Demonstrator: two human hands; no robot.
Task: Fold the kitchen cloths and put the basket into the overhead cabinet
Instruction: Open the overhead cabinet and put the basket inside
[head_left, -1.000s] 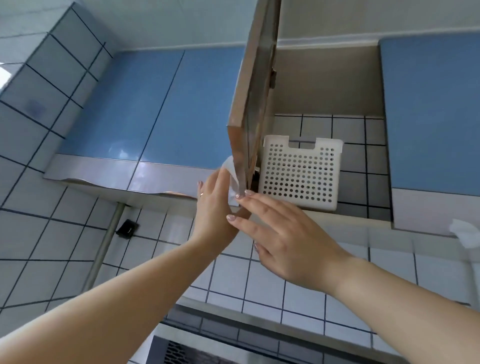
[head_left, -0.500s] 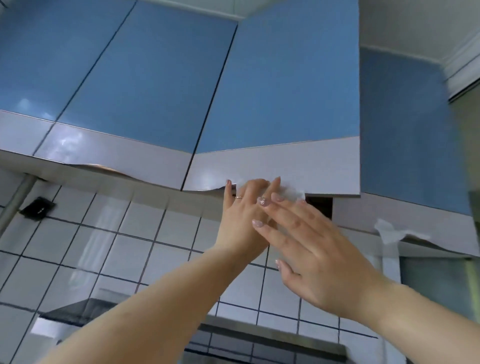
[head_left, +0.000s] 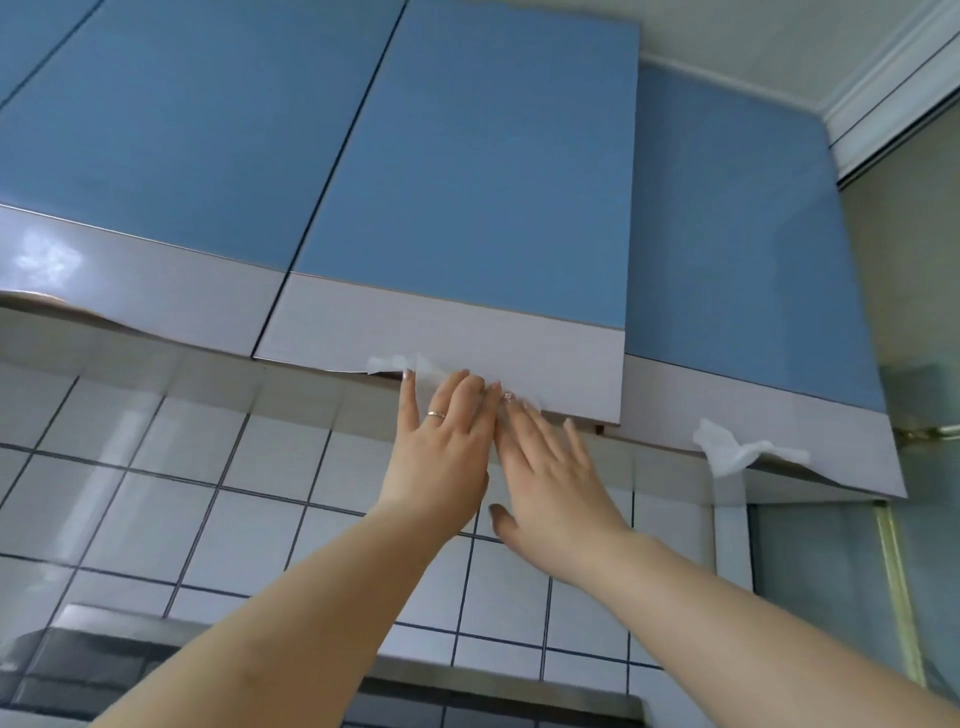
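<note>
The blue overhead cabinet door (head_left: 467, 171) with a white lower band is almost flush with its neighbours, its right edge still standing slightly proud. Both hands rest flat against its bottom edge. My left hand (head_left: 441, 447), wearing a ring, has its fingertips on the white band, over a scrap of white paper (head_left: 410, 366) stuck at the door's lower edge. My right hand (head_left: 550, 467) lies beside it, fingers spread against the same edge. The white basket and the cloths are hidden behind the door.
Other blue cabinet doors flank it on the left (head_left: 171, 135) and right (head_left: 727, 249). Another white paper scrap (head_left: 727, 452) hangs under the right door. A white tiled wall (head_left: 208, 493) lies below, and a metal range hood (head_left: 104, 660) sits at the lower left.
The door has swung from wide open to nearly closed, hiding the white basket. Both hands followed its lower edge, and the view has tilted upward.
</note>
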